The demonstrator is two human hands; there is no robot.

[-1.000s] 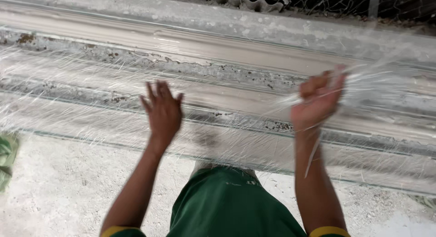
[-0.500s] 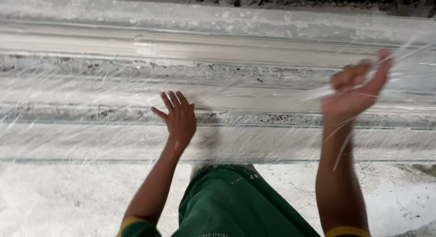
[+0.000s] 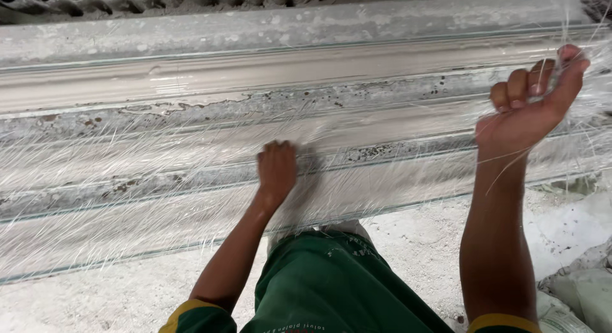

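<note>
A long stepped grey moulding (image 3: 191, 78), coated in wet plaster, lies across the view. Thin white fibre strands (image 3: 115, 180) are spread in a loose web over its ridges. My left hand (image 3: 276, 170) presses flat on the strands near the middle of the moulding, fingers together and curled down onto the surface. My right hand (image 3: 532, 103) is raised at the right, closed around a bunch of the same strands (image 3: 567, 46) that trail up and down from the fist. My green-trousered knee (image 3: 331, 282) sits just in front of the moulding.
Corrugated sheeting (image 3: 159, 1) runs along the far side. The floor (image 3: 414, 244) in front is white and dusty. Pale sacks or lumps (image 3: 574, 288) lie at the lower right corner.
My left hand has dropped from spread and lifted to pressing down on the strands further right. My right hand has moved right and up with its bunch of strands.
</note>
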